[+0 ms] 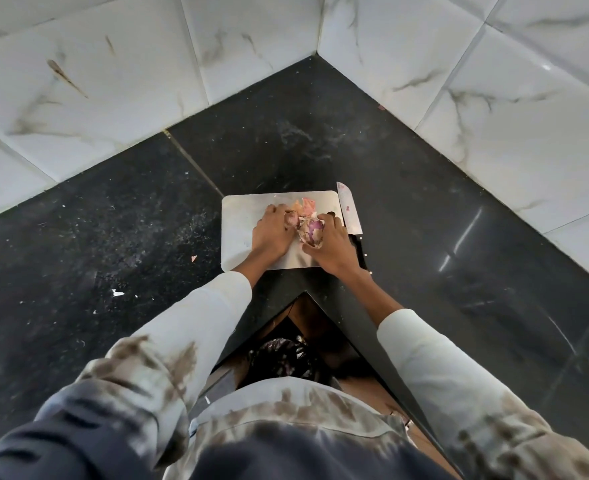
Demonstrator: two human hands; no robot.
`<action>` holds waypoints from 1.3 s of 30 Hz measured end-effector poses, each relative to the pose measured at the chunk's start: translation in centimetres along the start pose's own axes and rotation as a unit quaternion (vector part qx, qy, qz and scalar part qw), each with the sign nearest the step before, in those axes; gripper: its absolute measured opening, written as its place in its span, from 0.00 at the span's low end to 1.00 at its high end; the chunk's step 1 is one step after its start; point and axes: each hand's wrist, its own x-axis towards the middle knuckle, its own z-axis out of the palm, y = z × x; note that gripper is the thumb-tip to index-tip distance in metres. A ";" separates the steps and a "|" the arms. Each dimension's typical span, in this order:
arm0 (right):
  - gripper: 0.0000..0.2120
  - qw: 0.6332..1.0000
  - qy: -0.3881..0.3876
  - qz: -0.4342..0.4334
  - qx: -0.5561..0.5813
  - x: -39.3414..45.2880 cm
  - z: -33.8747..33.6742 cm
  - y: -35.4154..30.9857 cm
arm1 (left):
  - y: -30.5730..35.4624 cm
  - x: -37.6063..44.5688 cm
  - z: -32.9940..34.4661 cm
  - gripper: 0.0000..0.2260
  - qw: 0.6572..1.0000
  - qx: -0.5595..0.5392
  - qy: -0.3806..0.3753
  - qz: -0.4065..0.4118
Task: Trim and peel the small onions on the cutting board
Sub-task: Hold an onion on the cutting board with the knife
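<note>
Head view: both hands' fingers grasp onions (309, 232) mid cutting board (237, 233), knife (348, 211) along its right edge.

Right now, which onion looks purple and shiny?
The onion under the right hand. The other onion, by the left hand, looks dull brown.

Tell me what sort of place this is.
Most likely a home kitchen, at a corner counter. A dark polished stone countertop meets marble-look wall tiles, and a steel cutting board holds a small onion and loose peels, with a knife beside it.
</note>
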 end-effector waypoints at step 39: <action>0.09 0.965 0.206 0.153 0.053 -0.6 -2.3 3.0 | 0.6 -2.3 -2.7 0.24 0.992 -0.007 0.000 0.126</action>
